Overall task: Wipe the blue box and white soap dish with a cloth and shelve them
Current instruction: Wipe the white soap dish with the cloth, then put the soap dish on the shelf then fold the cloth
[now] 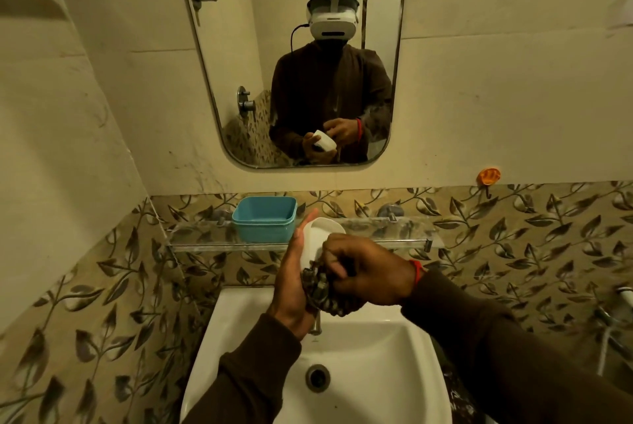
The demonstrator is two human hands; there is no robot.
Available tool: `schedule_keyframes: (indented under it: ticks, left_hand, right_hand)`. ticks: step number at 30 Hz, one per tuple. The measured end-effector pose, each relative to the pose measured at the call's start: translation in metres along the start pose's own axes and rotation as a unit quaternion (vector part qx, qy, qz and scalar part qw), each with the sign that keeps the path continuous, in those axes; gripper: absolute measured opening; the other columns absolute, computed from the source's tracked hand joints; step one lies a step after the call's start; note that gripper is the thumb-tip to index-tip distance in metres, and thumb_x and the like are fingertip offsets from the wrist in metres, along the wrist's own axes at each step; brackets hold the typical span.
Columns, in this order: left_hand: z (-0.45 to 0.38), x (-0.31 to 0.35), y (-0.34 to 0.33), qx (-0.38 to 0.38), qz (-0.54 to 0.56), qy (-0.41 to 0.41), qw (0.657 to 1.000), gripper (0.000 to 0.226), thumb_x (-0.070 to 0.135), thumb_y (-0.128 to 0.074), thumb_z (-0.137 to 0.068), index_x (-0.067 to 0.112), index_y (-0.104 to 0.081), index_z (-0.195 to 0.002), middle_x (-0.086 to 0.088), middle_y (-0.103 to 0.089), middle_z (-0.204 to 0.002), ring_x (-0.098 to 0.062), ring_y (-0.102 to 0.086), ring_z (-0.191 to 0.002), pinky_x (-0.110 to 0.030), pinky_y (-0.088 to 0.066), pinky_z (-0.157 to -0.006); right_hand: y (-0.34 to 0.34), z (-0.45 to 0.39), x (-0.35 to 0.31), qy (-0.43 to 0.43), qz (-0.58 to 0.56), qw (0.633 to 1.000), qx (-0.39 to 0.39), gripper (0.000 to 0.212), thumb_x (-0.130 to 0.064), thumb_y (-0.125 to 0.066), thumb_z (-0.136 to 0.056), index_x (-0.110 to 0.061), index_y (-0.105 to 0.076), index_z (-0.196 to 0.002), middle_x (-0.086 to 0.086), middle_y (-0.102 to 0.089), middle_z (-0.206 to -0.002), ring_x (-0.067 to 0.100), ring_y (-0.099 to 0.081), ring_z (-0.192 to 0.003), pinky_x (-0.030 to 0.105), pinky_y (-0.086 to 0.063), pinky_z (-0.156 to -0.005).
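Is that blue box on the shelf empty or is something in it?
Empty, as far as shows: the blue box stands upright and lidless on the glass shelf, its visible inside bare.

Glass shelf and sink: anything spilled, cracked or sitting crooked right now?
Nothing stands out. The blue box sits upright on the glass shelf. The left hand holds the white soap dish above the sink while the right hand works the cloth.
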State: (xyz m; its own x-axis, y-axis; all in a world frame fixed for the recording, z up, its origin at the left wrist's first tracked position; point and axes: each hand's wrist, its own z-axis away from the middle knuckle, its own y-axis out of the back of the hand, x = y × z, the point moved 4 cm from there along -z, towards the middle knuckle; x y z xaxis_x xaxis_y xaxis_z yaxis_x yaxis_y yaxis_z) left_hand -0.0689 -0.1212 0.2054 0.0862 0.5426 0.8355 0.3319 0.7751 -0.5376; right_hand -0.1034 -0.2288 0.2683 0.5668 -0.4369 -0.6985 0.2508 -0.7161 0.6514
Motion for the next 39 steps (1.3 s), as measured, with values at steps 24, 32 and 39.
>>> schedule_keyframes:
  ticks: [24, 32, 39]
  left_hand:
    - [-0.024, -0.006, 0.015, 0.167, 0.042, 0.044, 0.984, 0.046, 0.044, -0.034, -0.105, 0.028, -0.038, -0.147, -0.017, -0.053, -0.145, -0.04, -0.053, -0.128, -0.061, -0.048, -0.102]
    - [-0.051, -0.01, 0.005, 0.203, 0.061, 0.063, 0.975, 0.04, 0.01, -0.044, -0.104, 0.029, -0.043, -0.139, -0.016, -0.043, -0.145, -0.039, -0.05, -0.127, -0.054, -0.052, -0.093]
    - [-0.103, -0.018, 0.002, 0.261, -0.019, 0.065, 0.963, 0.05, 0.0, -0.052, -0.099, 0.024, -0.038, -0.141, -0.017, -0.041, -0.147, -0.03, -0.054, -0.115, -0.044, -0.054, -0.094]
  right_hand:
    - [0.026, 0.05, 0.064, -0.097, -0.699, 0.635, 0.314, 0.036, -0.023, -0.037, -0.088, -0.006, -0.058, -0.112, 0.016, -0.06, -0.103, 0.028, -0.058, -0.093, 0.043, -0.046, -0.091]
    - [-0.018, 0.1, 0.119, -0.252, -0.661, 0.601, 0.372, 0.056, -0.028, -0.052, -0.07, 0.002, -0.06, -0.116, 0.025, -0.062, -0.106, 0.035, -0.06, -0.091, 0.049, -0.046, -0.091]
    - [-0.069, 0.13, 0.137, -0.346, -0.673, 0.536, 0.375, 0.052, -0.024, -0.055, -0.071, 0.002, -0.061, -0.116, 0.027, -0.069, -0.098, 0.04, -0.062, -0.088, 0.05, -0.051, -0.079]
